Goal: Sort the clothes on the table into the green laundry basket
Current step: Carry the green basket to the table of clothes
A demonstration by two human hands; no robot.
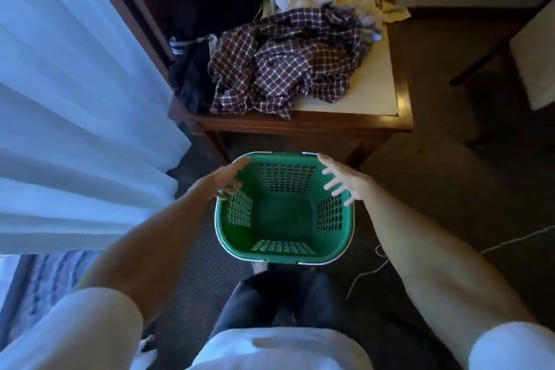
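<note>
With nothing yet sorted: green laundry basket (283, 249) empty on floor before tabletop (372, 90); fingers of left hand (223, 179) and right hand (342, 179) spread, holding nothing. Next, likely: reach plaid shirt (285, 63) beyond basket.

You have one view only, from the camera on your head, so no second view overlaps it. It looks forward and steeply down along your own body: your shirt front and trousers fill the bottom edge, and both forearms run up from the lower corners. The left hand (223, 179) and right hand (341, 180) sit near mid-frame, close to the lens. Just below and between them you look straight into the green laundry basket (283, 257), floor and all four walls in sight. Beyond the hands, farther off, the desk (354, 122) takes the upper middle. The wide lens bows the curtain (75, 99) left of the left hand.
</note>
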